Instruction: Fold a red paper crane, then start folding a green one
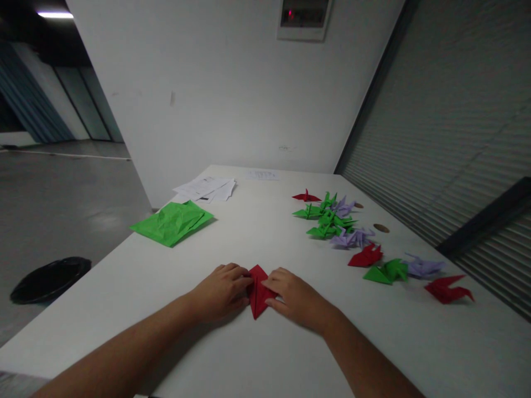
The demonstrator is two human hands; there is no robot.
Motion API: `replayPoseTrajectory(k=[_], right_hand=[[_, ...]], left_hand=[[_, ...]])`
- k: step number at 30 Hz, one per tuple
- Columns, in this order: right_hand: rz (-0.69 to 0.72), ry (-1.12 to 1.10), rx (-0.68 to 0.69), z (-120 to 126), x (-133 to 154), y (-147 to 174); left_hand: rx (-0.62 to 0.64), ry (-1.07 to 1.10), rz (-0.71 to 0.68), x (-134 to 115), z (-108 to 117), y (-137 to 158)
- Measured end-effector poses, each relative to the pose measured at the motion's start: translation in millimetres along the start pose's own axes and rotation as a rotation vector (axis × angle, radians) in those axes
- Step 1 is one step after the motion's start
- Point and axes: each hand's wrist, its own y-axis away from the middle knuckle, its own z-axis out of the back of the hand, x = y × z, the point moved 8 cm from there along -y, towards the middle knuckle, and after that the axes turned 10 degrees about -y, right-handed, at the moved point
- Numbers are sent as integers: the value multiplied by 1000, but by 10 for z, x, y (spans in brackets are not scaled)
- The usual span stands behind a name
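A folded red origami paper (259,293), diamond-shaped with a crease down its middle, lies on the white table (265,359) between my hands. My left hand (226,290) grips its left edge, the fingers bent over it. At the right edge, my right hand (290,293) holds the paper with fingers and thumb. The fingertips hide parts of both sides of the diamond. To the right are several folded paper cranes: a red crane (448,289), a green crane (388,271) and a purple crane (423,266) are among the nearest.
Green paper sheets (172,222) lie at the table's left edge, with printed white papers (207,188) behind them. A black bin (50,281) stands on the floor at left. A wall (232,99) closes the far end; window blinds (448,127) run along the right.
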Motion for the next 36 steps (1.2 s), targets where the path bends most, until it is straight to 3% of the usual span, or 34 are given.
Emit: replayPoseTrajectory(k=[6, 10, 20, 28, 36], right_hand=[[14, 63, 26, -25, 31, -5], [3, 41, 14, -20, 27, 7], [-32, -17, 37, 34, 73, 43], [-37, -17, 44, 32, 56, 39], [-37, -16, 43, 24, 9, 20]], left_hand=[[-103, 186, -39, -35, 6, 19], [-88, 247, -42, -45, -2, 14], [-15, 170, 94, 94, 19, 7], [-44, 166, 20, 105, 37, -16], [-29, 197, 84, 189, -14, 12]])
